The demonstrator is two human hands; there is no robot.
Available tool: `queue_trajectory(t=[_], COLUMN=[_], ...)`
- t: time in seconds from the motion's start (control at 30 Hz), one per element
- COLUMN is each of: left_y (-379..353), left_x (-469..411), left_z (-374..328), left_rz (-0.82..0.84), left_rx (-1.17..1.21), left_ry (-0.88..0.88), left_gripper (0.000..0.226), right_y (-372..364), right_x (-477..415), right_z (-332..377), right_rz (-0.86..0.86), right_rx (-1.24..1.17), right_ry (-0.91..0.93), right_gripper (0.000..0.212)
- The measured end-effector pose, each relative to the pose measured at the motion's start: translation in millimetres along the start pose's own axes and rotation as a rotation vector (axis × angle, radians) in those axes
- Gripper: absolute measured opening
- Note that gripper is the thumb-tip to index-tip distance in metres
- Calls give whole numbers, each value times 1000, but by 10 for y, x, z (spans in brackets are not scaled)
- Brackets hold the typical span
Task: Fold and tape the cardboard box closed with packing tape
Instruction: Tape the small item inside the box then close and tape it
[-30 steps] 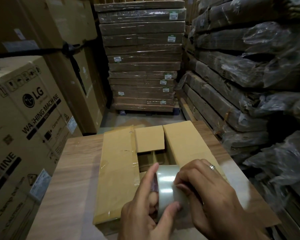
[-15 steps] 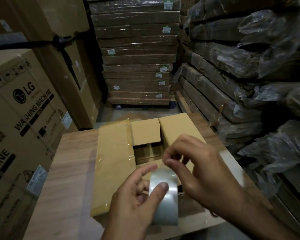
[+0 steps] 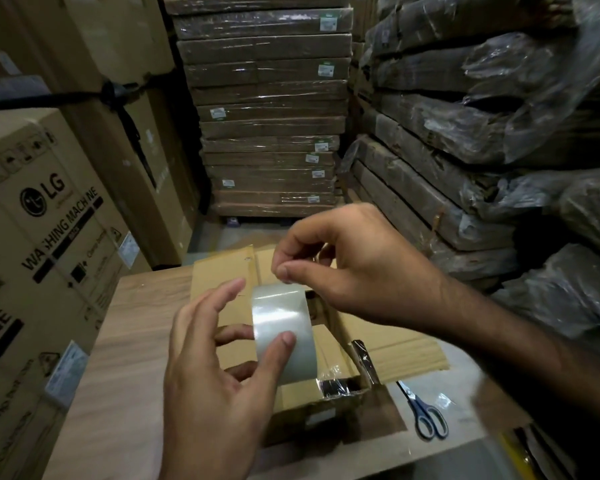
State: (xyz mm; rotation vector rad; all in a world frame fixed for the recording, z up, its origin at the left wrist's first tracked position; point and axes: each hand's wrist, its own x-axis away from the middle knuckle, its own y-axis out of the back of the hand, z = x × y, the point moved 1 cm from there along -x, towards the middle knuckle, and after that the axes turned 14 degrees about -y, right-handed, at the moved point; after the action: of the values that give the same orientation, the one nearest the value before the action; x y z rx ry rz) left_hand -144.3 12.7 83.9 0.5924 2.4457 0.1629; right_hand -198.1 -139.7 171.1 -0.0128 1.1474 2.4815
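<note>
**Hands on the tape over the part-open box**

Left hand, nearest in the view, is held above the table, and the tape roll is gripped in it: the thumb is pressed on the roll's shiny outer face and the other fingers are curled behind it. The roll is kept upright, on edge. Just beyond, the right hand is brought in from the right, its thumb and forefinger pinched together at the roll's top edge; whether a free end of tape has been lifted cannot be told.

The cardboard box is set on the table directly below and behind both hands. Its left flap is folded flat, its right flap is spread outward, and the middle is left open. Crumpled clear tape is seen at its near right corner. Scissors are laid on the table just right of that corner.

At far left a washing machine carton is stood. Beyond the table a stack of flat wrapped cartons is piled, with plastic-covered bundles at right.
</note>
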Motion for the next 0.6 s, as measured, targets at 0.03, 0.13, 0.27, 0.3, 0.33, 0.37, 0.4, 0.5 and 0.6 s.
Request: queue_trajectory(t=[0.03,0.13,0.27,0.3,0.33,0.37,0.4,0.5,0.6], left_y=[-14,-52,-68,-69,-77,-83,-88,-102,-93], left_x=[0,-25,-75,-80,-77,-74,-67,-72,-117], left_z=[-17,-54,-86,-102,-115,-132,-144,-147,-163], left_rz=[-9,-31,-59,-64,-65,-71,-81,-75,-33], left_rx=[-31,-120,-125,-118,-114,-96,-56,119,187], left_ry=[-26,-135,-225,-236,-240,-233,-212,-150,-166], left_gripper=[70,76,79,81,81,81,81,83,87], right_y=[8,65,176,195,211,226,237,244,235], right_x=[-30,-86,-117,-128,-131,-137,-141,-152,-161], right_z=[23,78,121,128,135,145,152,174,175], right_rz=[9,48,130,140,144,143,138,120,67], right_rx=[21,66,-9,-21,-36,-50,-62,-56,-38], right_ry=[0,13,29,33,35,40,45,61,62], right_gripper=[8,6,5,5,5,5,5,6,7])
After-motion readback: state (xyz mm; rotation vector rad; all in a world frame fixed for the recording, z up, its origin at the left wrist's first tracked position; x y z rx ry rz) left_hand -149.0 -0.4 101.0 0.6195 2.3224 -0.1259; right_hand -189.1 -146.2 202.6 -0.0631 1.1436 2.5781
